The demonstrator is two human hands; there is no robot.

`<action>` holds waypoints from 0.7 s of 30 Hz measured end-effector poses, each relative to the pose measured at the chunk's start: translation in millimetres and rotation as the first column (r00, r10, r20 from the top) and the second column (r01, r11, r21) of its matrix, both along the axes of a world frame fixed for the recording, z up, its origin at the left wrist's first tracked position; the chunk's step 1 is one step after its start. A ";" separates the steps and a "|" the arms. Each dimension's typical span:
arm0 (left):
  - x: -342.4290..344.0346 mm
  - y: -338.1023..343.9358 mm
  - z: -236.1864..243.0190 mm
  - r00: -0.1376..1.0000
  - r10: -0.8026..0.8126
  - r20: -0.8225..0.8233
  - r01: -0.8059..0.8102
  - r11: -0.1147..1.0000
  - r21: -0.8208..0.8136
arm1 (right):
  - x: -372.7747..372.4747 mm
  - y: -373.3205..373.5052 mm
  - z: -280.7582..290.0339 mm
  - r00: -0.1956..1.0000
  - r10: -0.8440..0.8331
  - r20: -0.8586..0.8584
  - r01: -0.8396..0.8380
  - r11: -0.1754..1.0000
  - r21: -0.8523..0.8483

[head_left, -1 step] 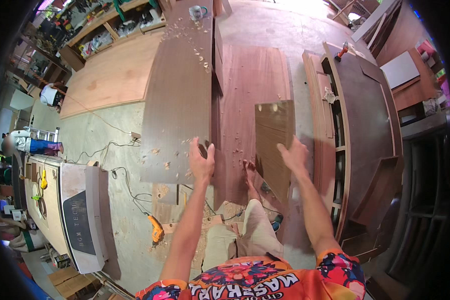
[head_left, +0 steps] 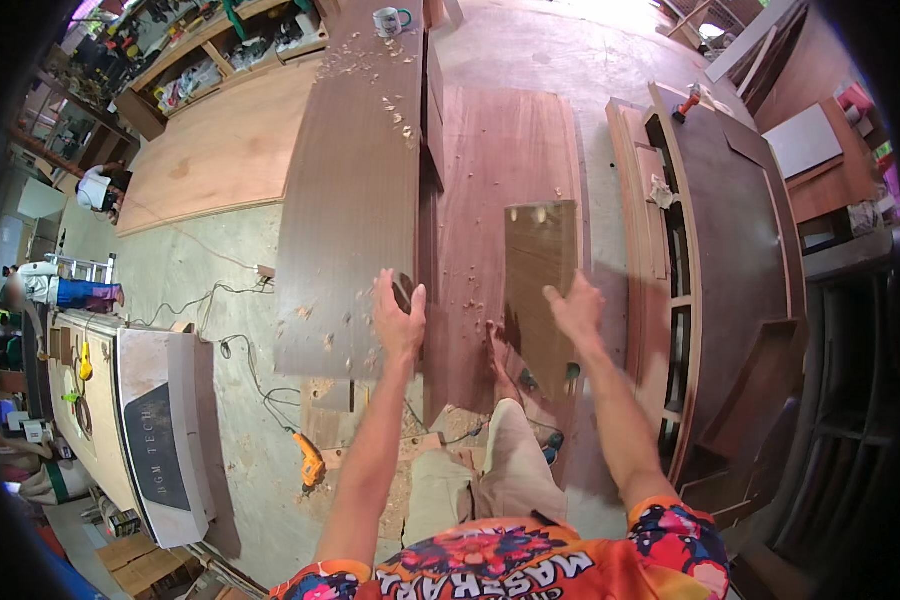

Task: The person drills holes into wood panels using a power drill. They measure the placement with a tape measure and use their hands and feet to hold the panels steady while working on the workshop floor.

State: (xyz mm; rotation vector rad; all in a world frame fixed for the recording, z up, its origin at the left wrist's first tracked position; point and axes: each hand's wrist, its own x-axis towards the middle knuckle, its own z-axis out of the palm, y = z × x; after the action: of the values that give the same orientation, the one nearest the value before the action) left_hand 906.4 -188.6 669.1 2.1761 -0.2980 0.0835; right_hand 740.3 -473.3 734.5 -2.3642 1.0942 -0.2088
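My right hand [head_left: 578, 312] grips the right edge of a small brown wooden panel [head_left: 538, 270], with the thumb on its face. The panel stands tilted over a long reddish-brown board [head_left: 470, 180] on the floor; its lower end is blurred. My left hand [head_left: 400, 322] is over the right edge of a long brown wood-grain panel [head_left: 355, 220]. Its thumb and fingers are apart, and a dark patch shows between them that I cannot make out. Pale wood shavings [head_left: 400, 115] lie scattered on the long panel. My bare foot [head_left: 498, 355] rests on the reddish board.
A white mug [head_left: 388, 22] stands at the long panel's far end. An orange power tool [head_left: 310, 462] lies on the floor with cords nearby. On the right, an orange drill [head_left: 686, 105] sits on a dark framed panel [head_left: 730, 230]. Two people are at the far left.
The small wooden panel and my right hand have shifted slightly left. My left hand has moved a little left and up.
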 end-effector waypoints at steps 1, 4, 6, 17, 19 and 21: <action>33.4 -15.5 -9.6 0.997 -0.035 0.066 0.028 0.994 0.107 | 32.6 -6.6 -29.6 0.999 -0.011 -0.042 0.010 1.000 -0.009; 138.2 -47.5 -29.2 0.969 -0.167 0.181 0.083 0.913 0.400 | 130.4 -25.5 -94.0 0.993 0.029 -0.116 -0.021 0.997 0.068; 189.8 -73.2 -29.8 0.956 -0.233 0.177 0.109 0.845 0.523 | 184.0 -40.3 -134.2 0.990 0.043 -0.131 -0.023 0.988 0.153; 240.2 -137.9 -19.5 0.973 -0.204 0.104 0.103 0.795 0.597 | 410.1 -49.9 -309.2 0.947 0.051 -0.316 0.060 0.942 0.331; 248.4 -130.4 -17.1 0.972 -0.209 0.107 0.097 0.773 0.627 | 439.9 -32.4 -312.8 0.949 0.054 -0.310 0.064 0.932 0.358; 250.2 -127.8 -15.7 0.974 -0.204 0.099 0.094 0.762 0.641 | 456.3 -21.3 -320.1 0.947 0.059 -0.317 0.045 0.949 0.311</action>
State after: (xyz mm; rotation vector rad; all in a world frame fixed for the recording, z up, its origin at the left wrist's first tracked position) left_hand 1156.6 -316.5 653.4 2.8169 -0.6765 0.0786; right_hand 1196.6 -494.7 414.3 -2.1546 1.1664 0.3474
